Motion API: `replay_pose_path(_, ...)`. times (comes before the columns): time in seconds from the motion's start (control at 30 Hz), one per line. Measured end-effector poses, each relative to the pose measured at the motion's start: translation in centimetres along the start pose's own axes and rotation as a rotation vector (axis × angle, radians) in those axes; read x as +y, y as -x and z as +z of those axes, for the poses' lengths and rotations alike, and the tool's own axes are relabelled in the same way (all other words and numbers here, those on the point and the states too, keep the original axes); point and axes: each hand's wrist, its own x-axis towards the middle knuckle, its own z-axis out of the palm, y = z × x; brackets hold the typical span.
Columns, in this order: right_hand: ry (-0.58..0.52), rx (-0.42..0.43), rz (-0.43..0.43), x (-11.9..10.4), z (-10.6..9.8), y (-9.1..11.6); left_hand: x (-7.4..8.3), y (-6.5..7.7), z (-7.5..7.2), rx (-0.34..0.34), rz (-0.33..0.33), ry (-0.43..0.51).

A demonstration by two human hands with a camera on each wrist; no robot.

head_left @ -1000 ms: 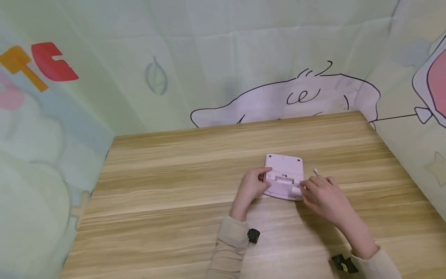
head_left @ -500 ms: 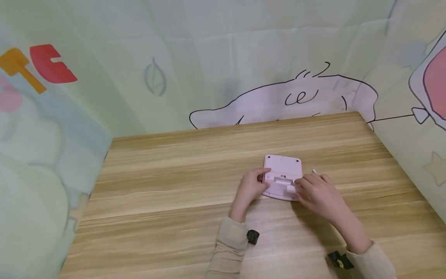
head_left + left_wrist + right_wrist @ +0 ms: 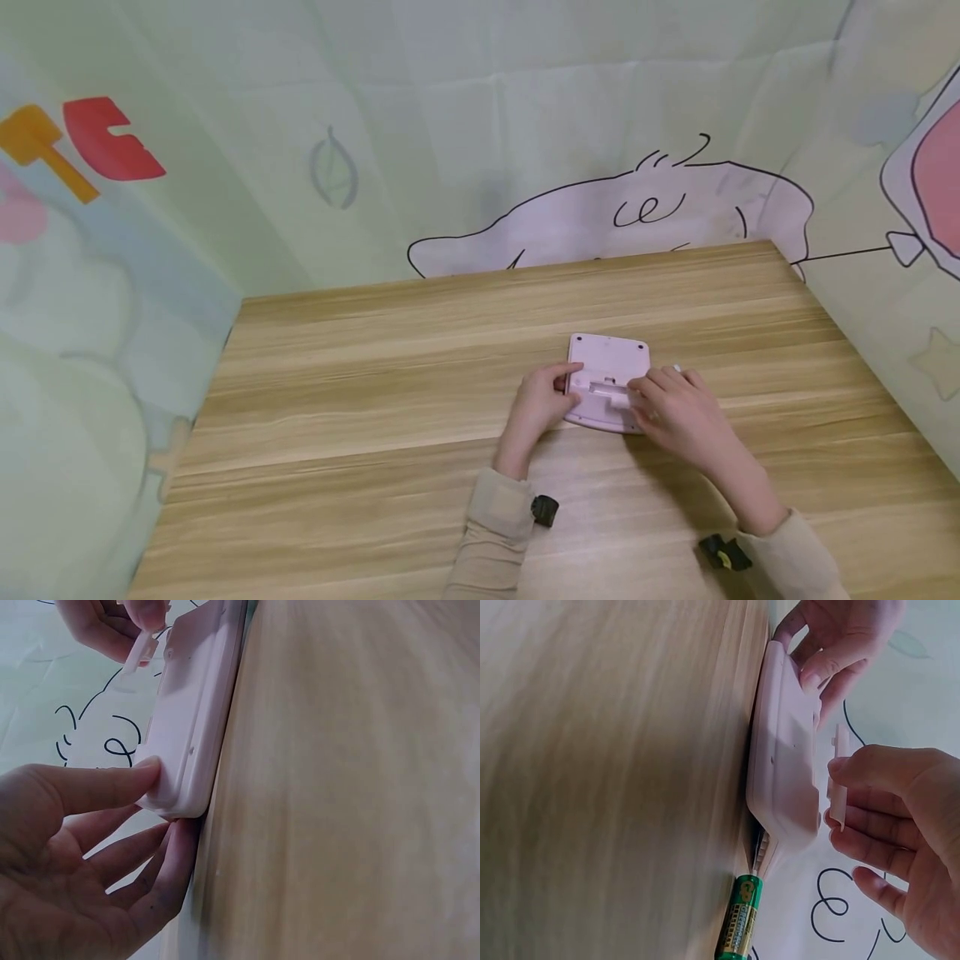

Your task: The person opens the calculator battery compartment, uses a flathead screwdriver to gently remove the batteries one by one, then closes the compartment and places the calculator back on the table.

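Note:
A pink calculator (image 3: 603,358) lies face down on the wooden table, its slot-shaped battery compartment (image 3: 607,389) uncovered. My left hand (image 3: 542,398) grips its left edge, with the thumb (image 3: 142,780) on the back and the fingers at the side and underneath. My right hand (image 3: 684,417) pinches a small pink battery cover (image 3: 838,780) between thumb and fingertips. The cover is raised just above the calculator's back, close to the compartment, and partly hidden by the fingers in the head view. Beyond the calculator, a green battery (image 3: 739,919) lies on the table in the right wrist view.
The wood-grain table (image 3: 360,400) reaches to a printed cloth backdrop (image 3: 450,150) along the back and sides. A black wrist camera (image 3: 544,510) sits at the left cuff and another black device (image 3: 725,552) at the right cuff.
My right hand has moved left with the battery cover, bringing it further over the calculator beside the compartment. My left hand keeps its grip, and the calculator stays nearly in place.

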Motion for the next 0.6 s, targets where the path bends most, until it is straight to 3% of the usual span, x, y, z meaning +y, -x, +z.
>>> replay_pose_path(0.2,0.008,-0.02,0.011,-0.2,0.1,-0.4,0.0,0.0,0.0,-0.001,0.001,-0.003)
replay_pose_path(0.6,0.011,0.026,-0.005,-0.4,0.9,-1.4,0.0,0.0,0.0,0.002,0.007,-0.019)
